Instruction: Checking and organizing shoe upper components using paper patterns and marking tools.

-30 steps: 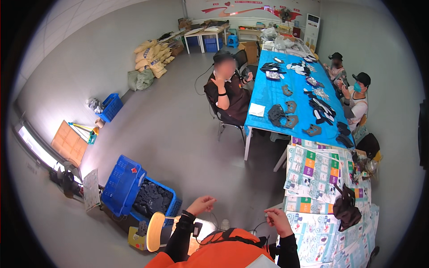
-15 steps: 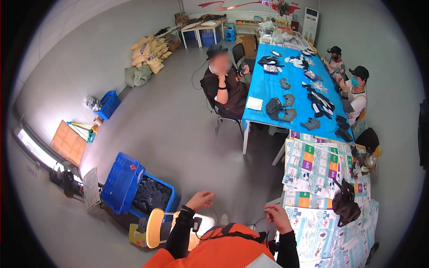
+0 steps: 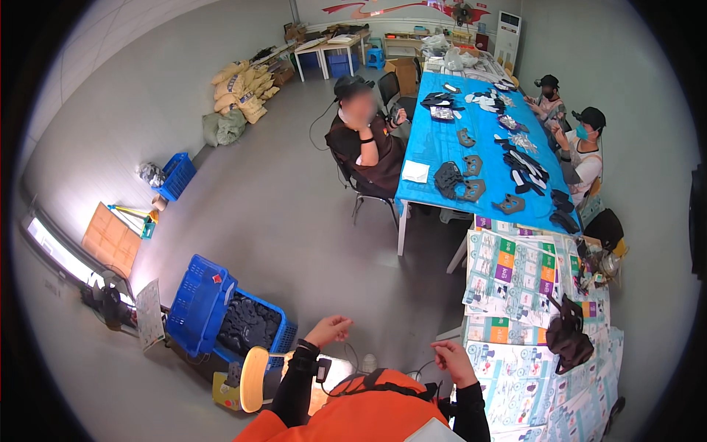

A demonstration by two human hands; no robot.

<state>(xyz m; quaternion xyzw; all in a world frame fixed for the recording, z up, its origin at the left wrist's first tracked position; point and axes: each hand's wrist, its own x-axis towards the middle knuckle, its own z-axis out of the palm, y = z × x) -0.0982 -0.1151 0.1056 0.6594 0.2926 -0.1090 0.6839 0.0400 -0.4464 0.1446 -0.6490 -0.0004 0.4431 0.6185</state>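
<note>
My left hand [image 3: 329,332] is held in front of my orange-clad body, its fingers drawn together and pointing right. My right hand [image 3: 456,362] hovers opposite, its fingers curled and pinched, the index finger reaching left. A wide gap separates the two hands. Anything between the fingertips is too small to make out. Both hands are in the air above the floor, touching no surface. Nearest my right hand is a table covered with printed sheets [image 3: 508,376]. A black box on a cable [image 3: 322,370] sits at my left wrist.
A yellow chair back [image 3: 255,379] and a blue crate of dark pieces [image 3: 287,333] stand at left. Gloves [image 3: 526,171] and grey moulded parts [image 3: 508,204] lie on a blue-covered table [image 3: 434,144]. A seated person [image 3: 368,140] is left of it, two people sit right. A black bag [image 3: 568,335] rests on the sheets.
The whole view has shifted slightly. My right hand has moved a little left and down, while my left hand has hardly moved. Nothing has visibly been picked up or put down.
</note>
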